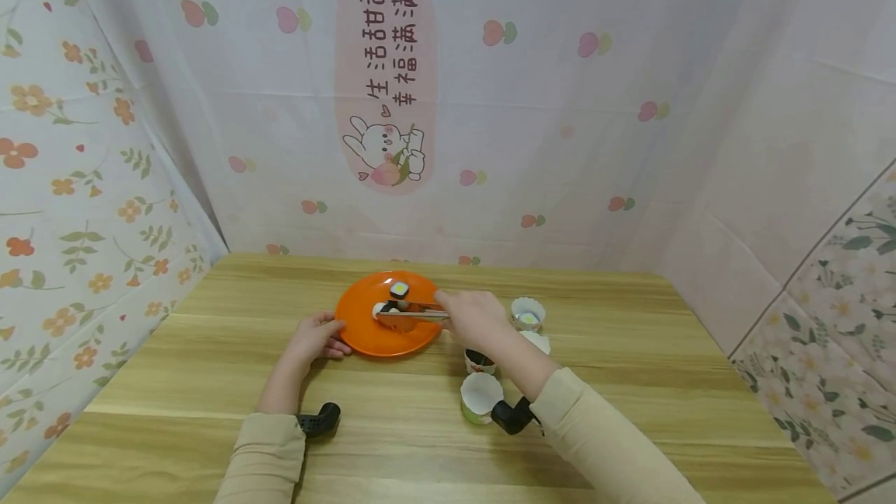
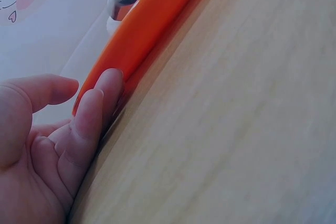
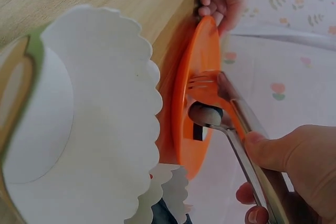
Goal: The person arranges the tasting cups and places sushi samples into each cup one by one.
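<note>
An orange plate [image 1: 364, 341] lies on the wooden table. My left hand [image 1: 317, 337] pinches its left rim, thumb at the upper edge and fingers along the outer underside, as the left wrist view shows. My right hand [image 1: 476, 321] grips metal serving tongs [image 3: 242, 121] with one fork end and one spoon end. Their tips are over the plate, right at a black-and-white sushi piece [image 1: 388, 307]; I cannot tell whether they hold it. Just behind lies another sushi piece [image 1: 399, 289] with a yellow centre.
Several scalloped paper cups stand right of the plate, partly under my right forearm. The back cup [image 1: 528, 311] has a yellow-centred piece in it, and the left cup [image 1: 480, 362] contains something dark. A green-sided cup [image 1: 481, 397] stands nearest me. Patterned curtains [image 1: 546, 138] hang behind the table.
</note>
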The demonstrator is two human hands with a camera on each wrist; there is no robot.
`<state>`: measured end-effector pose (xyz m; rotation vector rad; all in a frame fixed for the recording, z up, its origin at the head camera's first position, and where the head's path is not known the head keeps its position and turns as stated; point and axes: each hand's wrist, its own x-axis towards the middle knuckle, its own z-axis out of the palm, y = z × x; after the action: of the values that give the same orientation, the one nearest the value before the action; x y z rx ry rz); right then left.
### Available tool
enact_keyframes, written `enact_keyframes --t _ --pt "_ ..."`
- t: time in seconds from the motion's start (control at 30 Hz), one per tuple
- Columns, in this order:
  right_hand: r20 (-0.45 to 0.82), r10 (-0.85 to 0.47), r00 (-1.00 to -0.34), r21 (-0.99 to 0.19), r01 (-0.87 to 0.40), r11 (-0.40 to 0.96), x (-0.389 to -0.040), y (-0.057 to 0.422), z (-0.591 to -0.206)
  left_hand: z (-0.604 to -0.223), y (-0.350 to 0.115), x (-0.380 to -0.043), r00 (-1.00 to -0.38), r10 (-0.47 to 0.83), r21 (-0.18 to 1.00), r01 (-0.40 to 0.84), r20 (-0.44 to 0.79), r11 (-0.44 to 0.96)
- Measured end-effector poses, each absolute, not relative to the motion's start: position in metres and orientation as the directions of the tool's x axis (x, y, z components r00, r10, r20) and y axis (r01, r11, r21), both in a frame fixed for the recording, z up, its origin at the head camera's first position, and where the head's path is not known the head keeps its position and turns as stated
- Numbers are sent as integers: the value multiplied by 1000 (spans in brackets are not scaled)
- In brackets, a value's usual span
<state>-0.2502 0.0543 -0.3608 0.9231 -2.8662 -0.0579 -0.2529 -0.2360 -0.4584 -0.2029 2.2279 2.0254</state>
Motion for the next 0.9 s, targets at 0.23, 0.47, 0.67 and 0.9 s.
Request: enact_keyframes --t 0.23,0.47,0.67,0.9 --pt "117 -585 -803 60 -582 811 -248 58 -360 -459 -236 -253 -985 -15 980 -175 -174 96" --pt "133 -592 -795 64 -589 806 -246 62 -358 -459 -236 -253 -984 -15 979 -177 -176 100" --pt "182 -626 -758 73 -624 778 -243 68 -356 -457 -236 -252 -983 -21 977 -182 -181 108" --pt "237 -638 -733 46 -647 761 -239 75 -352 -457 -236 -253 -983 -23 977 -182 -181 114"
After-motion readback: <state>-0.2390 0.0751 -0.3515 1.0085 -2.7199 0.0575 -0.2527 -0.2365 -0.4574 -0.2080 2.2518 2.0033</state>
